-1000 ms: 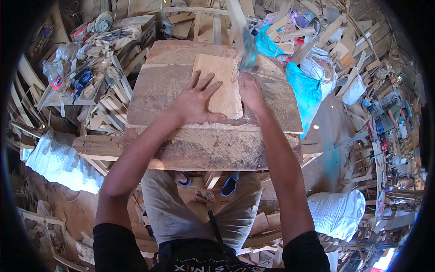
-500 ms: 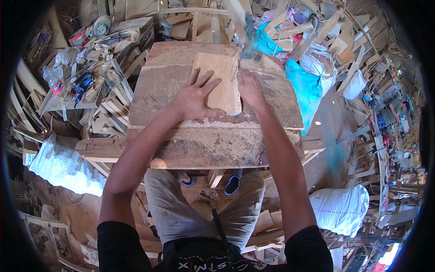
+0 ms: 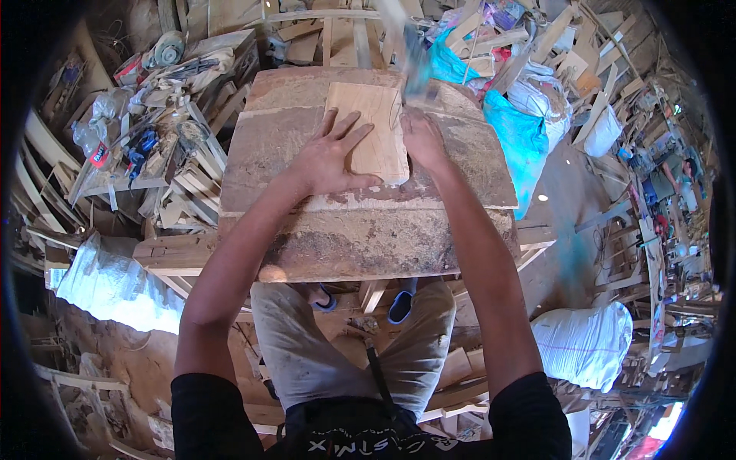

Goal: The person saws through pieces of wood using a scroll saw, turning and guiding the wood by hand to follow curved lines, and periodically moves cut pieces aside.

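A flat, pale wooden board [image 3: 376,126] lies on a worn brown work table [image 3: 337,241]. Its right edge is uneven, and a dark curved line runs near that edge. My left hand [image 3: 333,157] rests on the board's left side, open, with fingers spread and the thumb along the near edge. Against the right edge, my right hand [image 3: 423,140] is closed on the board with its fingers curled; the fingertips are partly hidden. Just beyond the right hand stands a blurred, blue-green upright part [image 3: 418,65], too smeared to name.
A cluttered side table [image 3: 123,184] at the left holds a plastic bottle [image 3: 96,149] and a blue-black power tool [image 3: 140,149]. Offcuts and a turquoise bag [image 3: 517,146] crowd the right. White sacks [image 3: 586,345] stand on both sides. Another person [image 3: 675,180] is at the far right.
The board and both hands have slid slightly forward, away from me, over the table. The whole view has shifted a little; my hold looks the same.
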`<state>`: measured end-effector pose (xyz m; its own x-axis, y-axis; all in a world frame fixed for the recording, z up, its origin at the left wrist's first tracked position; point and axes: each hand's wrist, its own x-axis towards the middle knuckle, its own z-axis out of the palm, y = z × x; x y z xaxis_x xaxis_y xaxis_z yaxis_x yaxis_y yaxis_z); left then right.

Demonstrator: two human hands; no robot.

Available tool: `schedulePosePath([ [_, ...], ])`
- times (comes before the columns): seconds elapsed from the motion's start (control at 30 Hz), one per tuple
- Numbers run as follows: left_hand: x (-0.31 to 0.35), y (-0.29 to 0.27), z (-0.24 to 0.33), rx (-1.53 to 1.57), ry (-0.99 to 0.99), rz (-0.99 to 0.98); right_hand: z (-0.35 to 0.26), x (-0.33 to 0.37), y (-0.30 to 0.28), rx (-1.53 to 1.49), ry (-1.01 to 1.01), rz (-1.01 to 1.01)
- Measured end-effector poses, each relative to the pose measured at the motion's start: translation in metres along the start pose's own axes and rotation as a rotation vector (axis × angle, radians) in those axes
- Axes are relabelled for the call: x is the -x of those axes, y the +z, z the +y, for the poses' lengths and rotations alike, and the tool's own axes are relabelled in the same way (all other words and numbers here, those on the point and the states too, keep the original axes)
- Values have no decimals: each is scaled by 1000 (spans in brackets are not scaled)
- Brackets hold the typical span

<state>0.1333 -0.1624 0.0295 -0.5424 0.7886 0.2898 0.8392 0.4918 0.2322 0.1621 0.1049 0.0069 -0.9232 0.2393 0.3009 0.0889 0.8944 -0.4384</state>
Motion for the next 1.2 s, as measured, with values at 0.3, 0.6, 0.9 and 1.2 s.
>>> schedulePosePath([
  [0.3, -5, 3, -5, 11, 19, 0, -6, -1, -5, 17, -3, 7],
  [0.6, -8, 2, -3, 10, 11, 4, -3, -4, -2, 21, -28, 36],
  [0.9, -13, 1, -10, 2, 33, -1, 0, -9, 0, 10, -11, 13],
  [1.2, -15, 0, -14, 34, 13, -40, 3, -13, 4, 111, -5, -13],
])
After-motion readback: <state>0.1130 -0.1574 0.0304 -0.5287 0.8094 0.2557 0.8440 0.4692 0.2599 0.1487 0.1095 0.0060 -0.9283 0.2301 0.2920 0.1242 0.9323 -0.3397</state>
